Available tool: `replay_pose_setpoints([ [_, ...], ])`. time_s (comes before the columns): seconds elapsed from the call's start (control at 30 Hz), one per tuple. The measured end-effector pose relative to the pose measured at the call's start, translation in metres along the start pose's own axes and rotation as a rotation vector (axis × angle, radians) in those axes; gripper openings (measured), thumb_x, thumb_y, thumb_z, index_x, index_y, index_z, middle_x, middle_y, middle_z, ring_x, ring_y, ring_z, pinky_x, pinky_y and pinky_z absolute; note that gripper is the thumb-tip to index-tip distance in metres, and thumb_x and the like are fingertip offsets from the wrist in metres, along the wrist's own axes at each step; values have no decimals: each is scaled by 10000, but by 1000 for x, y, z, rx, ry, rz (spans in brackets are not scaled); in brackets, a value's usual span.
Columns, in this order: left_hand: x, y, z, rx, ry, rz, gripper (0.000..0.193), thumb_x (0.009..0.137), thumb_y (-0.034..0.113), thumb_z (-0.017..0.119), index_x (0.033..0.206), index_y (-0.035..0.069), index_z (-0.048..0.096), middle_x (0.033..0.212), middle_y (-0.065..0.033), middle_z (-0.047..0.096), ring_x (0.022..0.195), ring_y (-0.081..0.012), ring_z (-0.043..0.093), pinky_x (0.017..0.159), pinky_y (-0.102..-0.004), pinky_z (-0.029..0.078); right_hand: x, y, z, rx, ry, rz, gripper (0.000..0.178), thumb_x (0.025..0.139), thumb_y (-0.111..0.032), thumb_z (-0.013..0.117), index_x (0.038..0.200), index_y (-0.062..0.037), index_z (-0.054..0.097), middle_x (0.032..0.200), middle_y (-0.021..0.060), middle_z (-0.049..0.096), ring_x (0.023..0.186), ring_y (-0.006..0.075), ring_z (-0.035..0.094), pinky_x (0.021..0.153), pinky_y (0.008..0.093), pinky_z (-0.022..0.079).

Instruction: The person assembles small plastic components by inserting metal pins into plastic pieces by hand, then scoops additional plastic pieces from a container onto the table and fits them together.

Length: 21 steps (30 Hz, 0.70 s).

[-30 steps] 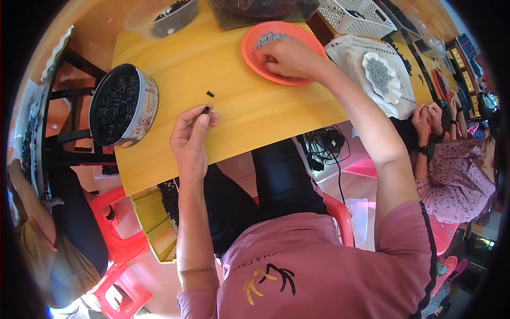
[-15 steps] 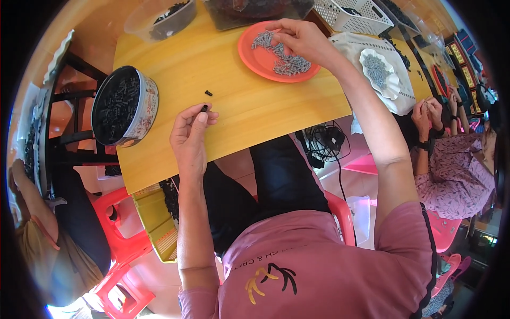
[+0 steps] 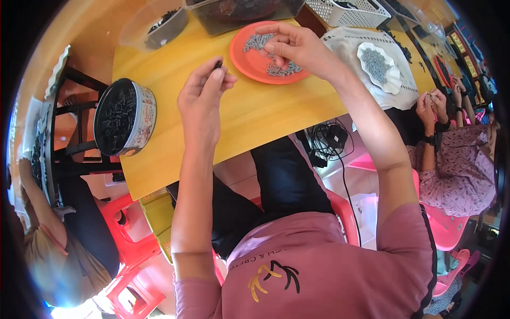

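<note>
Your left hand point(image 3: 204, 93) is raised over the middle of the yellow table point(image 3: 255, 125), thumb and forefinger pinched together on one small black part point(image 3: 218, 64). Only its tip shows above the fingertips, so its long axis cannot be told; the visible end points toward the far edge of the table.

Your right hand point(image 3: 295, 48) hovers over the orange plate point(image 3: 249, 58) near the far edge, fingers curled and closed together above a loose heap of small grey parts point(image 3: 279, 69); whether a part is held between them cannot be told. The grey parts lie in two patches on the plate, too many and too small to count, pointing every way.

One round tin point(image 3: 125, 117) filled with dark pieces stands at the table's left edge. At the far left corner stand one clear tub point(image 3: 154, 26) and, beside it, one larger clear bin point(image 3: 244, 13), both holding dark pieces. To the right of the orange plate lies one white cloth point(image 3: 372, 85) bearing one white dish point(image 3: 378, 66) of grey parts. Another person's hands point(image 3: 433, 103) work at the right edge.
</note>
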<state>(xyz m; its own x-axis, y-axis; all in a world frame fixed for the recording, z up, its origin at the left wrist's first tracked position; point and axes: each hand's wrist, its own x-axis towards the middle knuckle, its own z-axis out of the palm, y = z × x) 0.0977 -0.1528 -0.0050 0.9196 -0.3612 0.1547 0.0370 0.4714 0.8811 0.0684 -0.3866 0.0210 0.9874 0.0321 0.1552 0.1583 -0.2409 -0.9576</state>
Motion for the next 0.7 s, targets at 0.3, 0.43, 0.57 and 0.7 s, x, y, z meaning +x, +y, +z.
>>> replay_pose_setpoints([
  [0.3,39,-30,37,17,-69,55,218,914,25,619,1123,-31,594,954,-76,662,846,-125,641,716,-235,484,-8,-6,8,86,25,-48,399,941,-87,609,1319,-3,511,860,8,645,669,44,547,600,205,455],
  [0.43,45,-36,44,44,-45,80,214,911,7,616,1121,-30,599,944,-71,661,852,-114,633,727,-235,488,-5,-5,8,53,111,-95,402,939,-54,599,1325,-2,500,883,20,655,690,45,575,611,203,478],
  [0.57,50,-44,46,23,-49,110,217,908,1,618,1121,-32,600,945,-66,653,838,-106,614,736,-234,488,-2,3,11,70,175,-113,388,922,-89,624,1281,5,512,857,16,670,676,35,568,555,209,471],
  [0.7,54,-50,50,-21,-40,114,216,912,9,621,1123,-31,598,961,-59,636,816,-103,591,744,-233,488,0,5,13,100,222,-90,378,917,-86,632,1265,7,519,860,18,673,676,39,576,551,210,471],
])
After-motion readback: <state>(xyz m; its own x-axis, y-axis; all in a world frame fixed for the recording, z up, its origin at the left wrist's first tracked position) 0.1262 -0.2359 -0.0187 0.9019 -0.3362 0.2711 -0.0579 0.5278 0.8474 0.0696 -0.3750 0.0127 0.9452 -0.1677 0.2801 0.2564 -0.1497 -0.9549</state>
